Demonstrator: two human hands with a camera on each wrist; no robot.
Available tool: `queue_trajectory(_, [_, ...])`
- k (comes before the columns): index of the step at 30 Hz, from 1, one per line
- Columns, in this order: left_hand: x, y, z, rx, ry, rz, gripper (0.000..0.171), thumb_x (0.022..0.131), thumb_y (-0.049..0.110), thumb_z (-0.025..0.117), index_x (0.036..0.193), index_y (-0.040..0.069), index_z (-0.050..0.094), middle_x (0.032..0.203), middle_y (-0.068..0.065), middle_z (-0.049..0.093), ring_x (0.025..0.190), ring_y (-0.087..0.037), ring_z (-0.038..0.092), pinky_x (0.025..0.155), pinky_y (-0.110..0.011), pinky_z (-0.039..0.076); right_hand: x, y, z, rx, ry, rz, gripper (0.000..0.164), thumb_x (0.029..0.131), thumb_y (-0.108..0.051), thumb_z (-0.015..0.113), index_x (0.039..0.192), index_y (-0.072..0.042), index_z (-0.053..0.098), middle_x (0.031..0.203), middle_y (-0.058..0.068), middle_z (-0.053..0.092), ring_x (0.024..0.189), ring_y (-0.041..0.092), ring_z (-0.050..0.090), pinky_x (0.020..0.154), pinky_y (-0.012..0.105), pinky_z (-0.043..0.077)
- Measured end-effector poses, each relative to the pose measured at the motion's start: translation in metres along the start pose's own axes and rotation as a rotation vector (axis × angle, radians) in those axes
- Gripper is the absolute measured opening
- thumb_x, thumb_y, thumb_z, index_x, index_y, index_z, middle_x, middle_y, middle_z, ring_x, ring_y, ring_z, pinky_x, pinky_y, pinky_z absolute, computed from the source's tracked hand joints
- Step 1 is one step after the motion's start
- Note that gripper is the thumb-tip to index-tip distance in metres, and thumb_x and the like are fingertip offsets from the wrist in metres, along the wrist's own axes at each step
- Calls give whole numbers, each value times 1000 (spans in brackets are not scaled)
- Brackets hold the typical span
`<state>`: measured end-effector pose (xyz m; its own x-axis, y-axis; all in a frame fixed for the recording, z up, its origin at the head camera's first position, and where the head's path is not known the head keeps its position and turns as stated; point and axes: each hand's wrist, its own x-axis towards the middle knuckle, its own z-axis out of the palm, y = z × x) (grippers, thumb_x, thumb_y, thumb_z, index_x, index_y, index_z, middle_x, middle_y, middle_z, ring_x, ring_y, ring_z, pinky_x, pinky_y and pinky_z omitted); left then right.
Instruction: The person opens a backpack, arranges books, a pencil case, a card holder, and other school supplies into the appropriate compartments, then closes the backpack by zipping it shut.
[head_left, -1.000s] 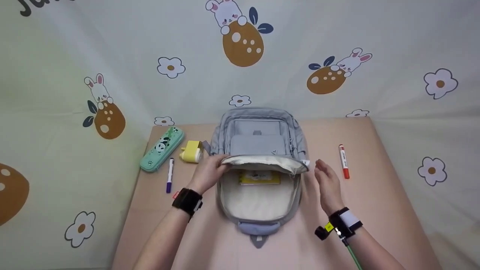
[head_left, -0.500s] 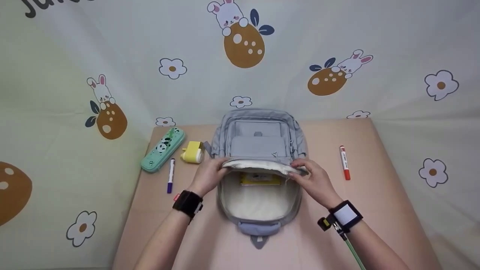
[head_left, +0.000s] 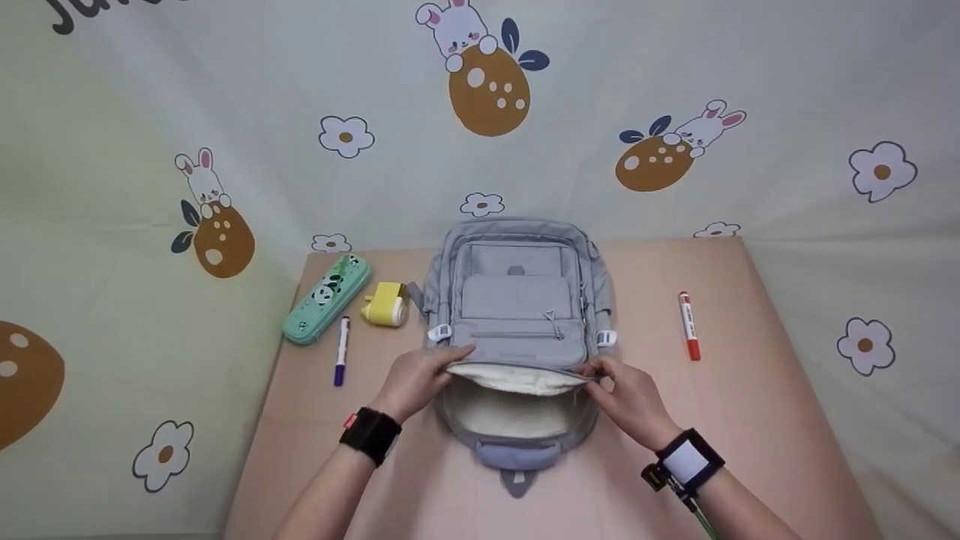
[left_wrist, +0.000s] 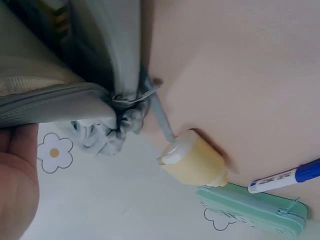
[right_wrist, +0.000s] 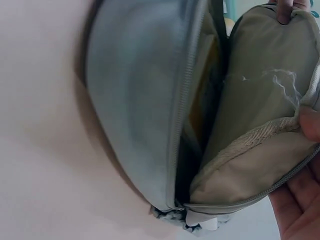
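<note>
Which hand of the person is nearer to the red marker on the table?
Right. The right hand grips the backpack flap, below and left of the red marker in the head view; the left hand is farther left, at the backpack flap's other side.

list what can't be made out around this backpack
Backpack interior, head view: mostly hidden by its front panel.
Yellow thing inside, right wrist view: blurred sliver between zippered rim and front panel.
Left hand, left wrist view: cut off by left edge.
Purple marker, left wrist view: cut off by right edge.
Red marker, head view: print too small to read.
</note>
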<state>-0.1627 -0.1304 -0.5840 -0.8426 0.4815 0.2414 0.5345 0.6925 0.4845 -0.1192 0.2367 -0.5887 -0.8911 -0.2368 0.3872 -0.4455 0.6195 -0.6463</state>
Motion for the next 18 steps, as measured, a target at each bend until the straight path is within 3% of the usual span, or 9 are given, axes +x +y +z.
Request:
queue_trajectory(6, [-17,-7,17,97,14,147,54,86,0,77,137,16,67,134,-1,67,124,-21,62,101,-39,50,-19,10,12,-71,19,-122,38,74,10,81,92,-16,61,106,-7,77,93,16,73,67,33,57])
queue_trajectory(11, [-30,-16,34,159,39,244,63,77,-2,83,136,12,67,135,-6,66,126,-26,61,99,-43,51,-31,18,23,-120,4,-144,39,72,9,83,96,-16,65,108,-7,76,93,15,73,70,30,56])
queue_trajectory(18, [-41,-26,50,212,71,324,58,77,1,82,133,11,69,136,-11,65,127,-30,60,98,-43,52,-41,27,36,-188,-5,-208,42,73,4,84,108,-15,72,102,-6,76,87,12,72,68,27,55])
